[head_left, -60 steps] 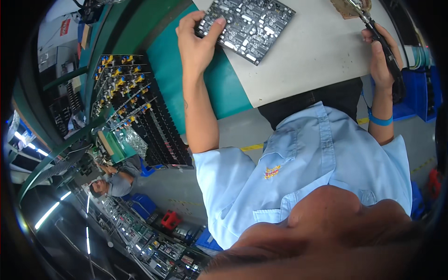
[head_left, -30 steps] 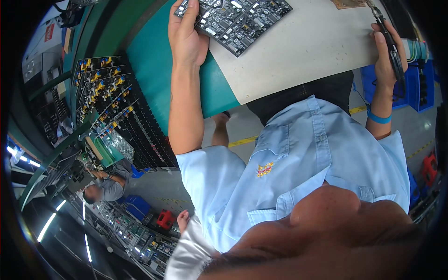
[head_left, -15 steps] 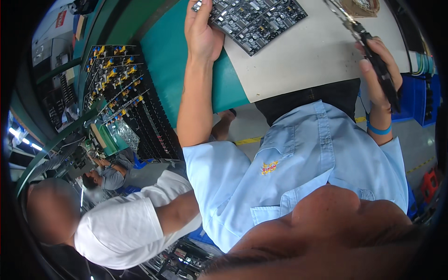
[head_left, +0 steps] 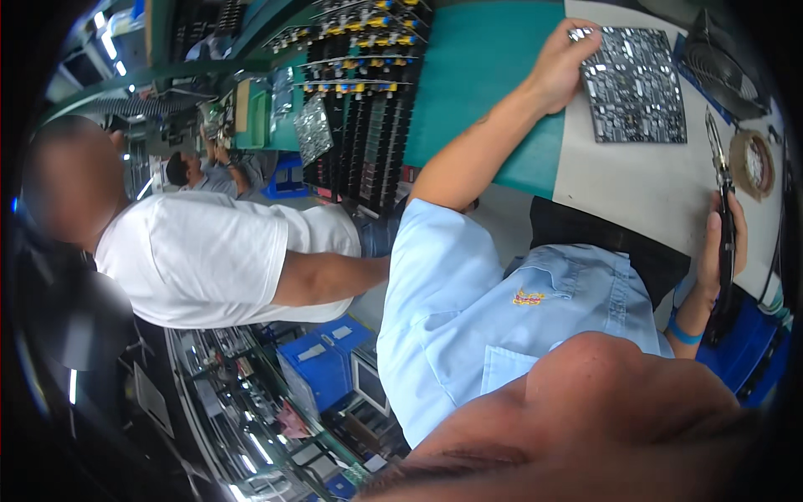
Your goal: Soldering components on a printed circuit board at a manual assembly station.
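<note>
My left hand (head_left: 562, 67) is closed on the left edge of a dark circuit board (head_left: 636, 88) packed with small silvery parts. A small shiny metal piece (head_left: 580, 33) shows at its fingertips. The board is over the pale work sheet; I cannot tell whether it touches it. On the right, my right hand (head_left: 721, 243) is wrapped round a long black-handled tool (head_left: 726, 251) with a narrow pointed metal front. The tool points away from me, its tip apart from the board. Its exact kind is unclear.
Beyond the tool lie a tape roll (head_left: 753, 165) and a black fan with a wire guard (head_left: 726, 75). A green mat (head_left: 493, 50) adjoins the pale sheet (head_left: 598, 180). A rack of boards (head_left: 360, 84) stands left; a person in white (head_left: 201, 259) is nearby.
The view has swung left, so the bench and my hands appear farther right. The board now looks squarer and is fully visible. Both hands keep their holds.
</note>
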A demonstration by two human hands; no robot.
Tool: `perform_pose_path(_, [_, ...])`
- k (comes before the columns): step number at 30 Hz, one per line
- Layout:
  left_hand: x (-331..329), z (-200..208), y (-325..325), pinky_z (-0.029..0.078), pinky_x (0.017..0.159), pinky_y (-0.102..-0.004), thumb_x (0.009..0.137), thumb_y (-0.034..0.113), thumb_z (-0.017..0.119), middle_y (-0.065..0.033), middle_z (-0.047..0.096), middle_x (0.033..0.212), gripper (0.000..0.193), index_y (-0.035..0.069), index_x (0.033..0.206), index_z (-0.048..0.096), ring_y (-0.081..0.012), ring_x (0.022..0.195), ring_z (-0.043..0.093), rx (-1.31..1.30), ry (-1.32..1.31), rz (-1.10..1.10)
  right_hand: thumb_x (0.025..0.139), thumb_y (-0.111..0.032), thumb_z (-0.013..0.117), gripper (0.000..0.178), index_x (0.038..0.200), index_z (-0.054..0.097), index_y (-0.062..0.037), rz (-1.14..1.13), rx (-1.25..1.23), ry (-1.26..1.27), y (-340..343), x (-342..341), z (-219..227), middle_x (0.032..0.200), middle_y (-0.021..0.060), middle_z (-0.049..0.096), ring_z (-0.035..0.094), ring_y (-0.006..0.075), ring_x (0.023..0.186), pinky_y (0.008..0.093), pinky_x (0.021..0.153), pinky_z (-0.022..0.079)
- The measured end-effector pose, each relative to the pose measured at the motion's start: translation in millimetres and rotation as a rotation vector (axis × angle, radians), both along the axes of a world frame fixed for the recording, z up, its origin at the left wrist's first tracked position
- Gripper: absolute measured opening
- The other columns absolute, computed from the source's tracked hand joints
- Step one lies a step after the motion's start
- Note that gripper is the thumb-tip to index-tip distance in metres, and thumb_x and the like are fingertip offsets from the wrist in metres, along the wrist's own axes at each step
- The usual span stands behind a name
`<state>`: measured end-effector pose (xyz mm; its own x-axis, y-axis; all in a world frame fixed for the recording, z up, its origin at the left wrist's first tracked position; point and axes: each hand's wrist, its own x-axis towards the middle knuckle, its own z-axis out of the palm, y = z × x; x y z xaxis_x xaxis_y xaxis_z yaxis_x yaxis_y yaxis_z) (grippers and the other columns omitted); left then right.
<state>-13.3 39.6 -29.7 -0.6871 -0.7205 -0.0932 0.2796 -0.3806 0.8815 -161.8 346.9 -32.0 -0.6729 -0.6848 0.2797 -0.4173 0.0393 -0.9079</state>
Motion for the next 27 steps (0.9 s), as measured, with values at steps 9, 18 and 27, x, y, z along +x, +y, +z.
perform_pose_path(9, [9.0, 12.0, -7.5, 0.046, 0.076, -0.0273, 0.103, 0.020, 0.049, -0.0066, 0.060, 0.098, 0.021, 0.003, 0.115, 0.054, -0.0131, 0.081, 0.055, 0.073, 0.033, -0.130, 0.093, -0.005, 0.062, 0.038, 0.129, 0.056, 0.0049, 0.028, -0.039, -0.004, -11.0, 1.8, -2.5, 0.115, 0.0206, 0.068, 0.067, 0.0253, 0.104, 0.0319, 0.093, 0.050])
perform_pose_path(18, [22.0, 12.1, -10.8, 0.046, 0.075, -0.0274, 0.096, 0.017, 0.056, -0.0078, 0.061, 0.090, 0.019, 0.002, 0.106, 0.062, -0.0155, 0.082, 0.055, -0.436, -0.318, 0.013, 0.093, -0.006, 0.061, 0.038, 0.129, 0.057, 0.0047, -0.004, -0.069, -0.015, -14.8, 7.0, -8.4, 0.115, 0.0204, 0.068, 0.066, 0.0249, 0.105, 0.0318, 0.094, 0.049])
perform_pose_path(27, [18.8, 0.2, -17.9, 0.047, 0.069, -0.0289, 0.085, 0.011, 0.066, -0.0091, 0.062, 0.091, 0.022, 0.002, 0.104, 0.063, -0.0177, 0.078, 0.057, -1.290, -0.426, 0.261, 0.094, -0.007, 0.060, 0.037, 0.129, 0.057, 0.0041, -0.037, -0.067, 0.030, -12.9, 7.2, 4.1, 0.115, 0.0202, 0.068, 0.066, 0.0246, 0.105, 0.0313, 0.094, 0.049])
